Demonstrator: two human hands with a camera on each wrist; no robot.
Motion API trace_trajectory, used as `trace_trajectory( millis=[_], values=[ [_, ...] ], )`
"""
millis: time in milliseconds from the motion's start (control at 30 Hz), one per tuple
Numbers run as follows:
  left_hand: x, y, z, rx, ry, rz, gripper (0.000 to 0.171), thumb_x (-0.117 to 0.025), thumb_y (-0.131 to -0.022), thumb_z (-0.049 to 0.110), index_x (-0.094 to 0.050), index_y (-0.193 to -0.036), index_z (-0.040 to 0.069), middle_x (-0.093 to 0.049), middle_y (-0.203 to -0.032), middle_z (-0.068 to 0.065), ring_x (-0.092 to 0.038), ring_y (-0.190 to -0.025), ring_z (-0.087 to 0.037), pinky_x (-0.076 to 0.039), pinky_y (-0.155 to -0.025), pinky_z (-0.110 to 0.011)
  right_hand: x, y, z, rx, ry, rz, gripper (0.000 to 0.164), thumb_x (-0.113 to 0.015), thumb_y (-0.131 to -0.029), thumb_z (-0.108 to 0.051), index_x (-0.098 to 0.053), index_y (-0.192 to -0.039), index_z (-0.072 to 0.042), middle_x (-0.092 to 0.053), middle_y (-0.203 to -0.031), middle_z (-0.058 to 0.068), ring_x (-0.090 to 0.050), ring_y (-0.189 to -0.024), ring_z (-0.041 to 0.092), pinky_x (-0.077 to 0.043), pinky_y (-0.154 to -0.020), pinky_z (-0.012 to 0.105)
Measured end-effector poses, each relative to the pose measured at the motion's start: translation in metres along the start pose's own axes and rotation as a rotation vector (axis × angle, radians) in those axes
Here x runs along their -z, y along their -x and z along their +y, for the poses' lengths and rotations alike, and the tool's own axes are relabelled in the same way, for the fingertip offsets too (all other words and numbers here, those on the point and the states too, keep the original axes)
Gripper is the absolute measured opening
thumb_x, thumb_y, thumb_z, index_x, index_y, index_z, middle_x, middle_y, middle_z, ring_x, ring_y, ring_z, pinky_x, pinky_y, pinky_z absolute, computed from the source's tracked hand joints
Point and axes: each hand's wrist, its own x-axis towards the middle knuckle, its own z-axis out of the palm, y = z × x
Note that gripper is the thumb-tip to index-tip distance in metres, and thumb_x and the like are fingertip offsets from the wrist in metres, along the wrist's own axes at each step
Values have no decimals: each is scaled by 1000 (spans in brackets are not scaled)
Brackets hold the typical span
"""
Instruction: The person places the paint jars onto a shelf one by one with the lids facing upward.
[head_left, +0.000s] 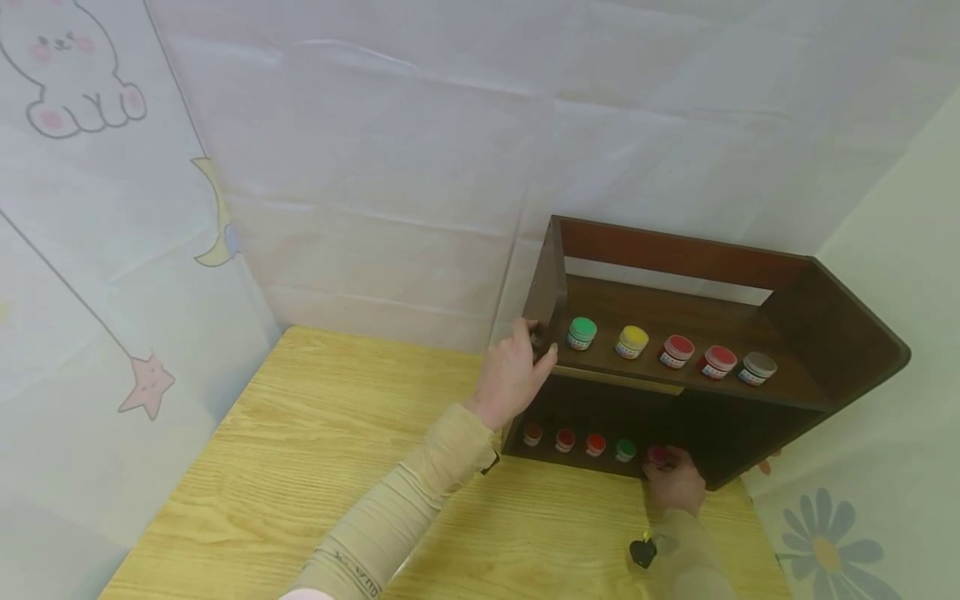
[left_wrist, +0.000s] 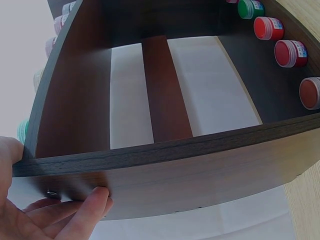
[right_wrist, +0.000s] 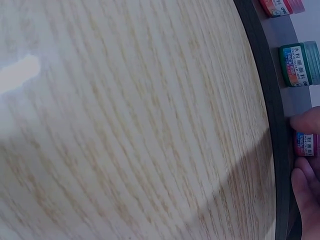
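A dark brown two-tier wooden shelf (head_left: 840, 325) stands on the table against the wall. My left hand (head_left: 510, 375) grips its left side panel (left_wrist: 200, 182), with the thumb by the front edge and fingers against the outer face. At the right of the lower tier, my right hand (head_left: 678, 483) holds a magenta paint jar (right_wrist: 306, 144) between thumb and fingers, close to the shelf's front edge. Left of it stand a green jar (head_left: 626, 451), a red jar (head_left: 595, 445), a dark red jar (head_left: 565, 440) and a brown jar (head_left: 532, 434) in a row.
Several more jars line the upper tier, among them a light green jar (head_left: 581, 333), a yellow jar (head_left: 632, 342) and a grey jar (head_left: 757, 368). The wood-grain table (head_left: 300, 442) extends left and in front. Printed cloth (head_left: 390, 167) covers the walls behind.
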Motion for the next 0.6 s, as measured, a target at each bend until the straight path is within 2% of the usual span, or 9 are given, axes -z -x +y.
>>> trace_trajectory(
  millis=[200,400,600],
  values=[
    [-1,-1,0,22,16,-14,45,-59,-100,30,-53,-130,-4,-71,-74,-13,-56,-48,-13,-44,-42,-24,-5,0,4,13,-14,12,53,-74,-83,-17,-61,-129,7,-74,-109,30,-67,-102,49,-48,-92,59],
    [-1,-1,0,32,18,-18,46,-58,-101,30,-53,-131,-3,-73,-79,-15,-61,-53,-15,-48,-46,-26,-6,-1,6,19,-17,22,49,-72,-84,-17,-62,-125,7,-74,-107,30,-67,-100,49,-48,-90,61],
    [0,-1,1,32,12,-23,46,-58,-101,31,-53,-131,-4,-72,-77,-14,-59,-51,-15,-47,-44,-26,-4,0,6,2,-46,-14,60,-75,-83,-17,-54,-133,10,-71,-114,34,-66,-105,50,-46,-96,62]
  ],
)
